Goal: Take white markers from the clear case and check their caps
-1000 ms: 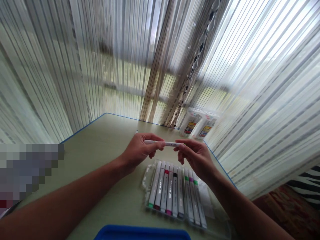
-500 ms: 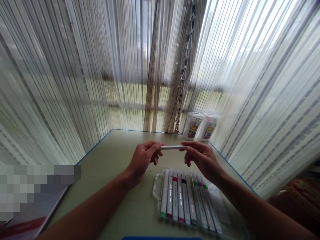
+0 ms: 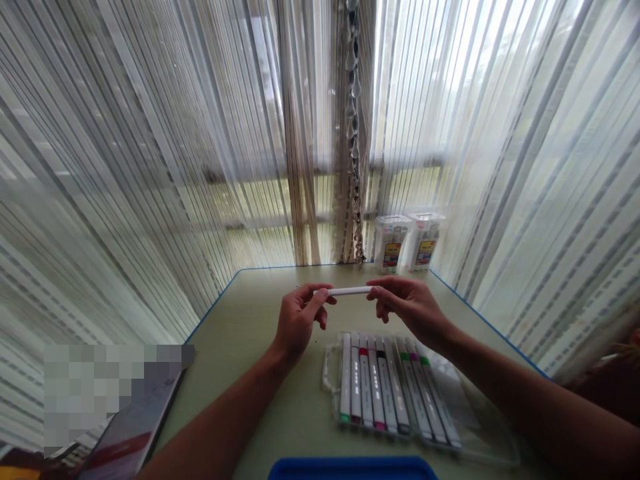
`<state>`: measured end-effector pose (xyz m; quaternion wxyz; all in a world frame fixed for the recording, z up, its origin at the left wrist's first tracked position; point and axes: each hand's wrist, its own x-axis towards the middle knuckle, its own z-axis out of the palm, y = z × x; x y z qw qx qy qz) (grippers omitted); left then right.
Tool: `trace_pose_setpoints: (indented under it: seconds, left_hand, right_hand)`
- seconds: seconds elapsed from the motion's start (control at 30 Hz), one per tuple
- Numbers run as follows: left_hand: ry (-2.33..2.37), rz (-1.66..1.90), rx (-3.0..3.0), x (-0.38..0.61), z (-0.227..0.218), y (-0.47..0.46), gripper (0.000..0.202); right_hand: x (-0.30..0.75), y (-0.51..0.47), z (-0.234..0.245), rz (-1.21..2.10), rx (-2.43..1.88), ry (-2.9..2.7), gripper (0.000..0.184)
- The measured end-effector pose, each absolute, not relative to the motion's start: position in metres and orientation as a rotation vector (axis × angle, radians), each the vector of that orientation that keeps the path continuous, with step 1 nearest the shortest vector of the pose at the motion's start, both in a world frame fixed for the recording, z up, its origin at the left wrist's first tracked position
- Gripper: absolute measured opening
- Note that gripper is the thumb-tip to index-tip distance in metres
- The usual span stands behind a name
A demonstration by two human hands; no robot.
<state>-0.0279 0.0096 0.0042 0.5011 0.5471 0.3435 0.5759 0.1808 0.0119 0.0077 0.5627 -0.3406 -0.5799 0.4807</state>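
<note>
I hold a white marker (image 3: 349, 291) level above the table, one end in each hand. My left hand (image 3: 299, 319) pinches its left end with thumb and fingers. My right hand (image 3: 410, 307) pinches its right end the same way. Below my hands lies an open clear plastic case (image 3: 480, 427) with several white markers (image 3: 380, 393) side by side, their caps green, red, pink, black and purple.
The pale green table (image 3: 250, 347) has a blue edge and striped sheer curtains on three sides. Two clear marker boxes (image 3: 406, 241) stand at the far edge. A blue tray rim (image 3: 350, 468) shows at the bottom. A flat dark device (image 3: 130, 433) lies at the left.
The view has swung, so hands and case sit further right in the picture. Both hands keep their pinch on the marker, which looks shorter between them now.
</note>
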Motion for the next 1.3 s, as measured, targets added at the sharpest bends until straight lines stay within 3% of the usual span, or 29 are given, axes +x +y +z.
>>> trace_pose_setpoints:
  seconds: [0.6, 1.3]
  left_hand:
    - [0.617, 1.409, 1.231, -0.037, 0.006, 0.006, 0.027]
    - [0.968, 1.342, 1.513, -0.03, 0.007, 0.005, 0.024]
  right_hand:
    - [0.183, 0.015, 0.005, 1.229, -0.782, -1.279, 0.027]
    - [0.182, 0.01, 0.008, 1.187, -0.803, -1.4, 0.03]
